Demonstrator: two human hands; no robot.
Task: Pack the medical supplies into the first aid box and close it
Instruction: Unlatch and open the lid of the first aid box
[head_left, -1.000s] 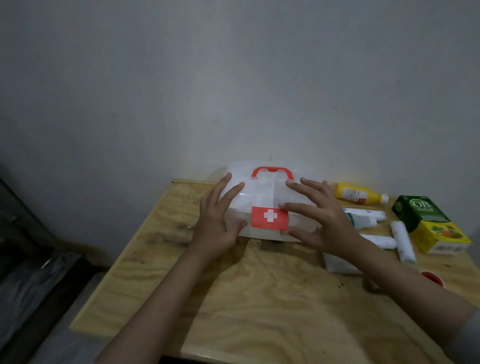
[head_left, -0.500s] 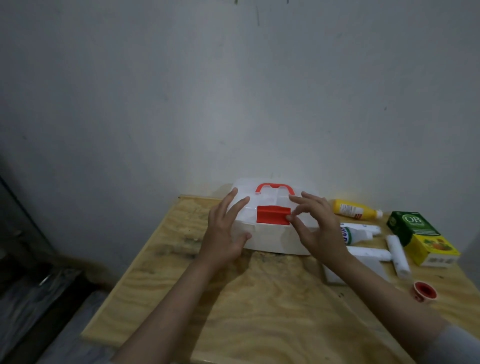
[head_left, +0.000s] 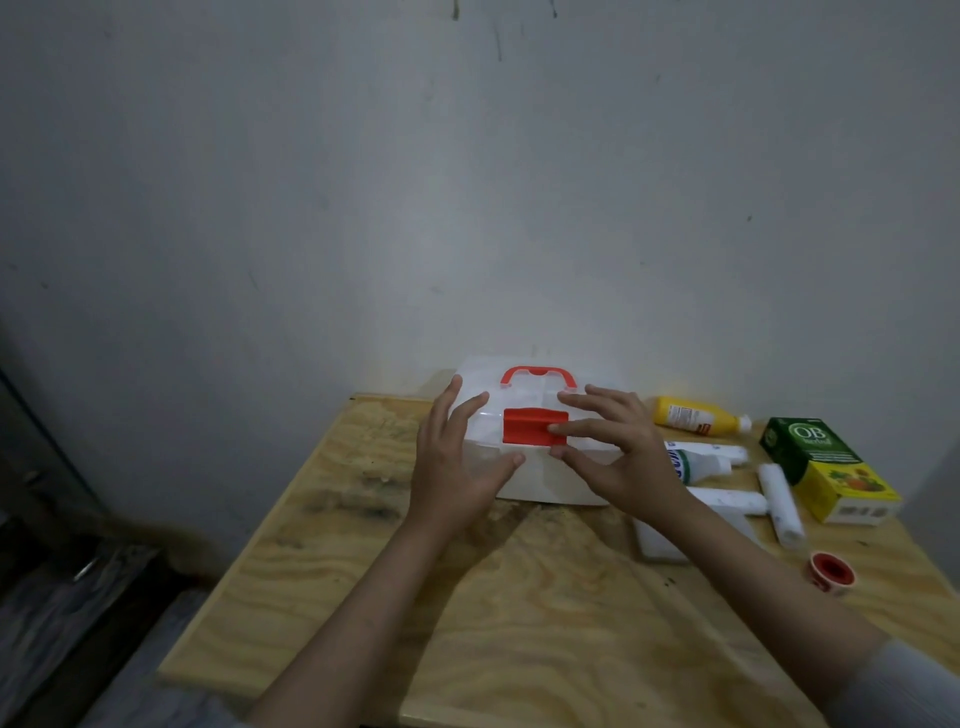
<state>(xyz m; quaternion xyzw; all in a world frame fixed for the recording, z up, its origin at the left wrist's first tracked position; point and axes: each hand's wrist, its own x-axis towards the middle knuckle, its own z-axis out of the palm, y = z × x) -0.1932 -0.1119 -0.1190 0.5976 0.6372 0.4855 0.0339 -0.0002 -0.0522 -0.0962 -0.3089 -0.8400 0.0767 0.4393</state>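
The white first aid box (head_left: 540, 483) with a red handle (head_left: 537, 374) stands at the back of the wooden table (head_left: 519, 623), lid down. Its red front latch (head_left: 524, 434) is flipped up, plain side showing. My left hand (head_left: 452, 467) clasps the box's left end, fingers on the lid and thumb on the front. My right hand (head_left: 623, 452) pinches the latch's right edge between forefinger and thumb. To the right of the box lie a yellow bottle (head_left: 691, 418), a white tube (head_left: 706, 460), a bandage roll (head_left: 779, 504) and a green-yellow carton (head_left: 826, 467).
A flat white packet (head_left: 660, 540) lies partly under my right forearm, and a small red-centred tape roll (head_left: 831, 570) sits near the right edge. A grey wall rises directly behind the box. Left of the table the floor drops away, dark and cluttered.
The latch, which lay flat showing a white cross, has been swung upward. My right fingers moved from the lid onto the latch. The left hand stayed on the box.
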